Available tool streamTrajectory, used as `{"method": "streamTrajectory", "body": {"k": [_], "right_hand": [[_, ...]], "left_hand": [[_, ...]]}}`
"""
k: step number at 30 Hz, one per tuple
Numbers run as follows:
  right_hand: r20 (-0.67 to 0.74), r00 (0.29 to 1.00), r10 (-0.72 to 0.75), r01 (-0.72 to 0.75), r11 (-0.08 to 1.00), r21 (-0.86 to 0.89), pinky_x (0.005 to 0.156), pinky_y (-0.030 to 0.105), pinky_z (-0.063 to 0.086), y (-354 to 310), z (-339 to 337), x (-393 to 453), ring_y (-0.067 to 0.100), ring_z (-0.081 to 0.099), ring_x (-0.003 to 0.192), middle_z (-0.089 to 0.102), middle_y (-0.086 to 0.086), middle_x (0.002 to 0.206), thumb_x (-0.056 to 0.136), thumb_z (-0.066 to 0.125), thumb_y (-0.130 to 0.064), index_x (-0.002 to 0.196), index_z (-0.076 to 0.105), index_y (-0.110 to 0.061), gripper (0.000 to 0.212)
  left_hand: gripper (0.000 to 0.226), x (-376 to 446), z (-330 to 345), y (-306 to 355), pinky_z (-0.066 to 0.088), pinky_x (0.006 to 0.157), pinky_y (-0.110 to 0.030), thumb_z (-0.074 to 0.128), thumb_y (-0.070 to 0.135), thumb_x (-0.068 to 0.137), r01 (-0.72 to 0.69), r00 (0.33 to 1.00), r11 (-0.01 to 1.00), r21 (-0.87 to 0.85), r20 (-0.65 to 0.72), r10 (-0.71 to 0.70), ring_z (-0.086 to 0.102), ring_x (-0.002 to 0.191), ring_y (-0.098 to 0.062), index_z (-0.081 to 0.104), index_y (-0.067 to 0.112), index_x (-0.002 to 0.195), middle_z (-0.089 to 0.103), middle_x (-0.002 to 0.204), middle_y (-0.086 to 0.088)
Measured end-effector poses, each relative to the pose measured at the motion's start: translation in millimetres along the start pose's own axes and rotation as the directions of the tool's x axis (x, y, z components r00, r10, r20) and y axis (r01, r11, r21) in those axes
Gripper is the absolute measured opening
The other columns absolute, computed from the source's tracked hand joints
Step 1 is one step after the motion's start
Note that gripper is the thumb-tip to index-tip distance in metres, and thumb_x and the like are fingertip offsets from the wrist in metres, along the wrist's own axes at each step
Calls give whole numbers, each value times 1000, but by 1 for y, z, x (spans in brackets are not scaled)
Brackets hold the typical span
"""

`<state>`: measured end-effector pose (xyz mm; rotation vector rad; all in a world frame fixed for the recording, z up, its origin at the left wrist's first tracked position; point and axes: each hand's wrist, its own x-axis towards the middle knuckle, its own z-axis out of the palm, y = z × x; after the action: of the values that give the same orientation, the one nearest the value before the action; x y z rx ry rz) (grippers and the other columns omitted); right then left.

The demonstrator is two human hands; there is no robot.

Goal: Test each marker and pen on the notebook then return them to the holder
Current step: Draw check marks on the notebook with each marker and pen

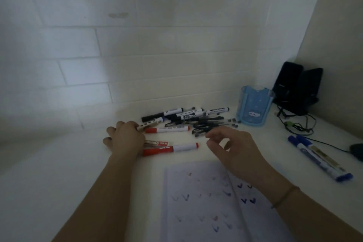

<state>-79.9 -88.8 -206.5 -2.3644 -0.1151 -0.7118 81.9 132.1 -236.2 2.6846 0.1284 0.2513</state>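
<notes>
head view: left hand (125,137) grips a marker (146,124); right hand (233,146) hovers, loosely curled, empty.

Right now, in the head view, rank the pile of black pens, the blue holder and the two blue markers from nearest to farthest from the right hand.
1. Pile of black pens, just beyond the right hand.
2. Blue holder, back right.
3. Two blue markers, far right.

Open notebook (198,202) flat at near edge, pages covered in check marks. Red markers (169,148), black markers (176,114) and pens (208,124) heaped behind it. Blue holder (253,108) upright, right of heap. Two blue markers (318,157) lying far right.
</notes>
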Motion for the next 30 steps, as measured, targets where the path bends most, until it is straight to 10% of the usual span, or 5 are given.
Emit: {"method": "streamTrajectory", "body": {"k": [9,14,17,24,30], "right_hand": [[73,985,158,-156,987,-33,63,11,47,-5,-78,-17,-3,64,71,71,-17,72,82,60,-43,83,70,-35,13],[52,938,341,-332,851,406,51,28,52,1,-81,-71,14,63,51,70,5,63,69,67,-53,87,71,-22,37],[-53,959,278,-195,784,590,39,22,42,1,-76,-90,19,50,35,60,10,46,55,84,-50,72,69,-20,37],[-110,935,337,-169,696,698,35,21,36,-11,-74,-95,10,42,35,50,-1,40,53,71,-33,49,49,-26,23],[-164,976,141,-45,873,486,35,26,39,-6,-81,-99,20,46,36,55,-6,47,57,77,-47,57,56,-32,26]], "left_hand": [[15,-49,-21,46,41,69,-36,43,16,96,-523,847,794,-309,-296,442,57,82,-30,57,14,100,60,87,-6],[28,-171,-34,103,36,64,-20,33,63,88,-790,449,416,-450,38,893,46,74,-1,44,38,96,49,81,16],[15,-191,-25,108,40,63,-28,39,46,95,-819,270,261,-511,58,961,47,72,-8,44,32,97,54,84,9],[22,-188,-23,109,35,49,-32,43,39,98,-839,151,132,-527,9,989,40,49,-11,54,23,108,44,61,9],[19,-180,-25,107,25,47,-22,56,45,92,-790,143,145,-596,50,988,35,41,-7,60,30,103,37,48,10]]}}
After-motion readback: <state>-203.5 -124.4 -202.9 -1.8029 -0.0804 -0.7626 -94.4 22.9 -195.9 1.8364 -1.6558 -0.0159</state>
